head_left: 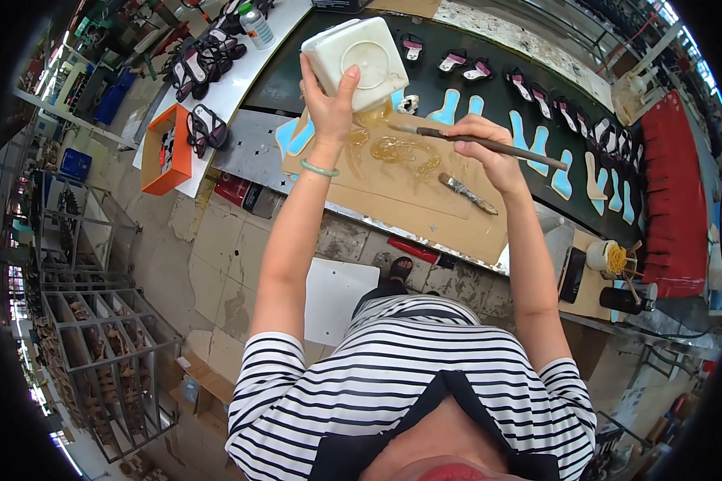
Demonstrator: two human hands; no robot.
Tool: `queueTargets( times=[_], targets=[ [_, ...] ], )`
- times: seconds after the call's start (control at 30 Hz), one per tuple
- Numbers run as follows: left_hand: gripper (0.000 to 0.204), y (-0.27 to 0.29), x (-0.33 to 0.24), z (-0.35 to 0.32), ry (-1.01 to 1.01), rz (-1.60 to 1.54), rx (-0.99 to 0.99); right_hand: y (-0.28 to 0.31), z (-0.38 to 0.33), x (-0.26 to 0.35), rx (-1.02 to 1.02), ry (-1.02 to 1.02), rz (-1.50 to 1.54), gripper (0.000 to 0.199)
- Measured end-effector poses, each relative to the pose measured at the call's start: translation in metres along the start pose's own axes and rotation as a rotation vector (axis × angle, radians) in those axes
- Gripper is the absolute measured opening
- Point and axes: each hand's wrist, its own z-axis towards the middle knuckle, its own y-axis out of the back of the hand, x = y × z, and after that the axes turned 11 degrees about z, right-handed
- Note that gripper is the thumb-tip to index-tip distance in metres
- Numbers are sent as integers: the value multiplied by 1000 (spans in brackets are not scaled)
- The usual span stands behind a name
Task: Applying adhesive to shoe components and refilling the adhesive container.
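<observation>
— Over the brown board (pixel 409 200), what's your left hand (pixel 329 108) gripping?
— You've wrapped it round a white plastic jug (pixel 359 60), tipped up; amber glue (pixel 393 148) lies pooled on the board beneath.
— And your right hand (pixel 485 144)?
— Pinched on a brush (pixel 473 142) beside the glue. A second brush (pixel 467 193) lies nearby.

Both bare arms stretch forward; the left hand (pixel 329 100) is raised, fingers gripping, the right hand (pixel 481 144) closed, knuckles up.
</observation>
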Motion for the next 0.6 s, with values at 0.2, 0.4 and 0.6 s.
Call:
queueTargets(
  times=[0.2,0.4,0.6],
  targets=[
    [100,-7,-16,-10,-66,34,43,-5,15,-16,-101,-7,-51,21],
    [100,-9,-30,-16,-134,37,43,0,32,-8,-117,-203,225,20],
    [92,-10,-32,-9,-92,-237,83,13,44,-21,-86,-347,595,23]
  ],
)
